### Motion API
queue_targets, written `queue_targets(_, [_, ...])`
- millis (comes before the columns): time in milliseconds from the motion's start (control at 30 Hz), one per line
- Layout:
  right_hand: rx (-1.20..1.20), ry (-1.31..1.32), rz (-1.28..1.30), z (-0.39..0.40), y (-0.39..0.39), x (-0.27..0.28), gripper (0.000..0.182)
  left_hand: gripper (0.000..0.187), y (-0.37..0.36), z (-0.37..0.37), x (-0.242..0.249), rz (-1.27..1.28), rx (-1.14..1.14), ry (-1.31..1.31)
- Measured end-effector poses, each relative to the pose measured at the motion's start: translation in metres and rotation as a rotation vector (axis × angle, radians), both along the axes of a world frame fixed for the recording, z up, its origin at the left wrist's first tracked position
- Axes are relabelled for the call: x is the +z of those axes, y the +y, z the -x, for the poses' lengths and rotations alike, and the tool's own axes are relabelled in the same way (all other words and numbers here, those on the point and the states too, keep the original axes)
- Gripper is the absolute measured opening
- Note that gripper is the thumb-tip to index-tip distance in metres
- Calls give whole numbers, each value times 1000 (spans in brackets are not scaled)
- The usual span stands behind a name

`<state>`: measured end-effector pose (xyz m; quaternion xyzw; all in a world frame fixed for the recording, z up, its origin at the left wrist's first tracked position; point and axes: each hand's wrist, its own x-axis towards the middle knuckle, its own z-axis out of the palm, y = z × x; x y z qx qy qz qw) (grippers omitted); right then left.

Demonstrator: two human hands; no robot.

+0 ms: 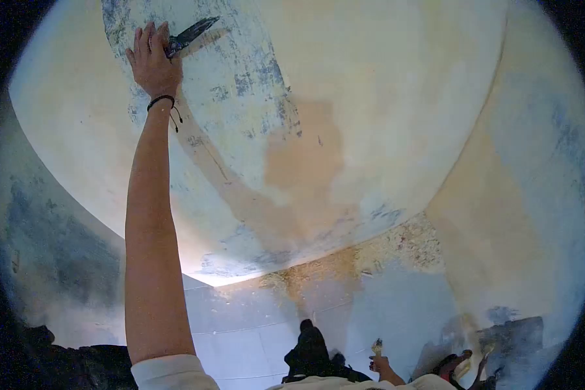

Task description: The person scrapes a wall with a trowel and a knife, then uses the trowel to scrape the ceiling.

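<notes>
My left hand [153, 58] is stretched high on a bare arm and presses a dark flat-bladed scraper [192, 34] against a patchy wall [344, 97] of cream, blue and tan paint. A black cord bracelet [162, 101] circles that wrist. The blade points up and to the right, over a worn blue-white patch. Low in the view, my right hand [382, 367] is closed around a small pale tool [376, 346]; what kind of tool is too small to tell.
A pale tiled floor [240, 338] lies below, with crumbled debris [396, 250] along the wall's foot. A dark shape [309, 351], perhaps my leg and shoe, stands on the tiles. Dark objects [507, 335] sit at the lower right.
</notes>
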<state>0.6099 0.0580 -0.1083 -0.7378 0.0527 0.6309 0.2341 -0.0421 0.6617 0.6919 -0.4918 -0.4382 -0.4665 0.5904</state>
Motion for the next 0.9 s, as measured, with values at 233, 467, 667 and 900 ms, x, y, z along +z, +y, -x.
queue_targets(233, [854,-357,-364,-2,112,10,30,65,-4,-5,3,4,-64,-21])
queue_targets(467, [1389,-1027,-655,165,346,133,49,53,-3,3,3,41,-79,-37])
queue_targets(667, [688,-882,-1456,283,437,471,45,52,-4,1,1,45,-136,4])
queue_targets(900, [504,-1090,-1678,309,471,551,49,64,2,7,-2,88,-56,-24])
